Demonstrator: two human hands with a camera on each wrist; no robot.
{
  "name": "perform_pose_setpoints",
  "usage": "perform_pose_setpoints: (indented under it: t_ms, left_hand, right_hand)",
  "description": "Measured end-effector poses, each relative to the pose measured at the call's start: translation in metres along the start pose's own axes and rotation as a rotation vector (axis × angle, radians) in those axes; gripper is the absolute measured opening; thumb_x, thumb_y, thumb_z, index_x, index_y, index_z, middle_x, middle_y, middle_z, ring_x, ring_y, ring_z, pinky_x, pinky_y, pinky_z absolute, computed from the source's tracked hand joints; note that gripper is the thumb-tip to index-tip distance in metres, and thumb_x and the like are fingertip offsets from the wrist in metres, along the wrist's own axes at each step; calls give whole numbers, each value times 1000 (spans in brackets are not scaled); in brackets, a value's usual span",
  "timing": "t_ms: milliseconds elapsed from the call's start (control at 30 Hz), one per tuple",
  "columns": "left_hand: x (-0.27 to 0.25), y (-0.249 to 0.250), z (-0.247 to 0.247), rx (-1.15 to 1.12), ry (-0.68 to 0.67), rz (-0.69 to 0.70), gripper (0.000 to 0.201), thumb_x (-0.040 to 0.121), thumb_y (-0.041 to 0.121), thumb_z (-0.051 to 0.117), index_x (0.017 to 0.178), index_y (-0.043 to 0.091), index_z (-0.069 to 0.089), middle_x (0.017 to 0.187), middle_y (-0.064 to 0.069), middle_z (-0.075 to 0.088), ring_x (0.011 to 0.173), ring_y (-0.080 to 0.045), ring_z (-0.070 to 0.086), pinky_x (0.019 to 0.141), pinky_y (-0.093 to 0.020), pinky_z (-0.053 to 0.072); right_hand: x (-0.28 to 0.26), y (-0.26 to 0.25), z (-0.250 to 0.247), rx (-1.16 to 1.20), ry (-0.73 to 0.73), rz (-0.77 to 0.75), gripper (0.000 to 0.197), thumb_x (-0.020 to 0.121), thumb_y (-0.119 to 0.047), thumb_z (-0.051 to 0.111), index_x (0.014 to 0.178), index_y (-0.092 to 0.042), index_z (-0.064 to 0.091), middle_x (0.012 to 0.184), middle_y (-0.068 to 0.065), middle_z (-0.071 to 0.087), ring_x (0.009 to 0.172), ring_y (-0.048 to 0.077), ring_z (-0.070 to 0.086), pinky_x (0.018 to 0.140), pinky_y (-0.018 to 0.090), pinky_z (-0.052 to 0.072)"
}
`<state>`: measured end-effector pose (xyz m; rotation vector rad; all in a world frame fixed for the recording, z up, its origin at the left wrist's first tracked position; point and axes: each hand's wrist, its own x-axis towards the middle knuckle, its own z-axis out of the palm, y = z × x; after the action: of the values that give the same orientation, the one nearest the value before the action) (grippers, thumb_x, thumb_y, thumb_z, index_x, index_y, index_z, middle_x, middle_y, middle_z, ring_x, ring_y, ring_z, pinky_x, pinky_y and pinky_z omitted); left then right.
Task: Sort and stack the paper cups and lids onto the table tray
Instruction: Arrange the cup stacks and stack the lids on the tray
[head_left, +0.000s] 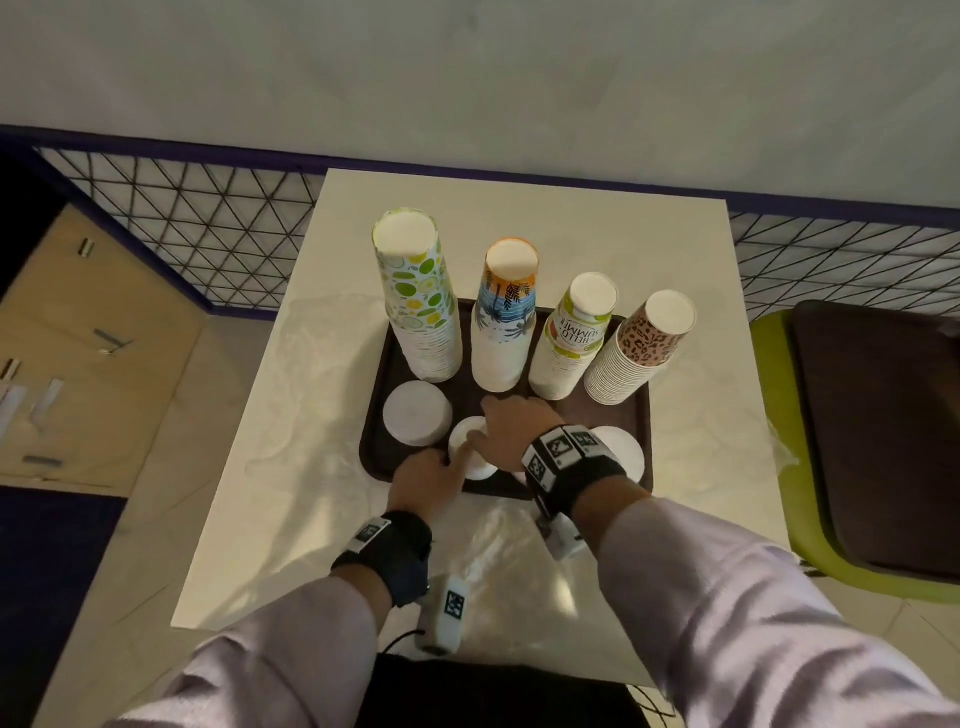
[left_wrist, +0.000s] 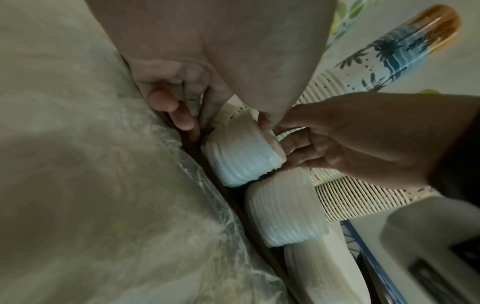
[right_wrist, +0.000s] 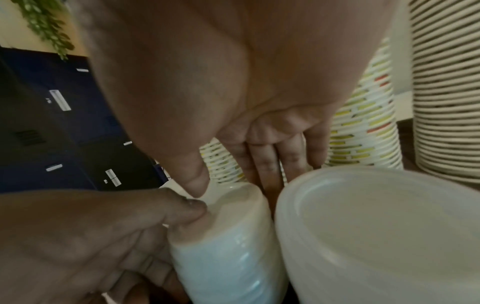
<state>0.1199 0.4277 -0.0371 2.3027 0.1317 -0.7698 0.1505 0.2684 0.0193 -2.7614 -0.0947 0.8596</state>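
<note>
A dark brown tray (head_left: 376, 447) on the table carries four upside-down cup stacks: lime print (head_left: 421, 306), palm print (head_left: 504, 322), "Hello Summer" (head_left: 574, 338) and leopard print (head_left: 641, 348). White lid stacks stand in front of them. Both hands hold the small middle lid stack (head_left: 467, 447) (left_wrist: 241, 158) (right_wrist: 233, 236). My left hand (head_left: 441, 462) (left_wrist: 226, 123) grips its near side, thumb on the top rim. My right hand (head_left: 493, 421) (right_wrist: 233, 181) pinches it from above, thumb on the rim and fingers down the far side. Another lid stack (head_left: 418, 413) sits to the left, a wider one (head_left: 623, 452) (right_wrist: 376, 226) to the right.
The white table (head_left: 519, 234) has crinkled clear plastic film (head_left: 498, 540) in front of the tray. A green chair with a dark seat (head_left: 857, 441) stands at the right. A wire mesh railing (head_left: 208, 234) runs behind, with a wooden cabinet (head_left: 78, 364) at the left.
</note>
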Motion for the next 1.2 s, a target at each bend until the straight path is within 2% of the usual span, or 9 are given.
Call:
perform_pose_setpoints:
  t_ms: [100, 233, 300, 367, 567, 767, 900, 1067, 1200]
  left_hand:
    - [-4, 9, 0, -71, 21, -61, 54, 106, 48, 49, 61, 19, 48, 60, 1, 49, 60, -14, 45, 58, -30, 30]
    - [-2, 8, 4, -143, 51, -74, 52, 106, 42, 52, 61, 15, 51, 62, -1, 52, 72, -24, 50, 69, -33, 34]
    - [-1, 8, 6, -126, 54, -56, 47, 107, 43, 49, 80, 9, 68, 81, -7, 68, 83, -27, 61, 74, -33, 39]
    - [0, 9, 8, -136, 67, -41, 47, 107, 43, 48, 95, 5, 73, 91, -10, 72, 86, -27, 63, 72, -32, 40]
    - [4, 9, 12, -241, 79, -95, 43, 104, 43, 52, 89, 8, 70, 70, -2, 60, 69, -21, 52, 57, -30, 33]
    - [3, 17, 17, -260, 153, -60, 33, 104, 38, 52, 82, 15, 62, 78, 0, 63, 75, -13, 57, 61, -24, 36]
    - [6, 15, 17, -329, 142, -53, 33, 100, 42, 58, 97, 10, 69, 90, -5, 71, 86, -18, 63, 66, -25, 38]
    - [3, 20, 13, -460, 120, -93, 28, 98, 34, 66, 77, 17, 58, 67, 4, 55, 68, -14, 51, 65, -26, 37]
    - [2, 22, 11, -533, 96, -75, 38, 86, 48, 71, 97, 13, 72, 79, 1, 70, 82, -17, 65, 78, -29, 49]
  right_hand:
    - [10, 3, -1, 50, -64, 31, 48, 99, -50, 50, 125, -11, 52, 129, 12, 62, 116, 32, 60, 93, 41, 45]
    - [21, 9, 3, 106, -152, 52, 49, 97, -52, 49, 124, -12, 55, 130, 12, 61, 114, 31, 61, 95, 42, 50]
    - [24, 12, 4, 129, -166, 53, 47, 97, -51, 50, 123, -12, 56, 130, 11, 61, 112, 31, 61, 94, 42, 51]
    - [25, 15, 5, 153, -183, 57, 48, 94, -53, 51, 122, -14, 57, 130, 10, 61, 111, 30, 61, 94, 41, 51]
    - [32, 20, 6, 200, -202, 52, 49, 88, -58, 52, 116, -17, 58, 122, 7, 62, 101, 25, 59, 91, 41, 52]
    - [33, 24, 5, 295, -189, 88, 50, 90, -54, 54, 123, -17, 58, 120, 4, 60, 102, 23, 58, 87, 38, 50]
    - [33, 25, 3, 325, -177, 84, 47, 91, -51, 52, 121, -15, 60, 113, 4, 60, 99, 22, 58, 83, 36, 48]
    - [29, 25, 2, 380, -152, 69, 37, 95, -42, 51, 111, -10, 61, 104, 4, 59, 94, 22, 57, 79, 34, 41]
    - [24, 23, -2, 432, -100, 42, 35, 99, -34, 51, 116, -6, 61, 104, 3, 56, 95, 20, 52, 80, 30, 36]
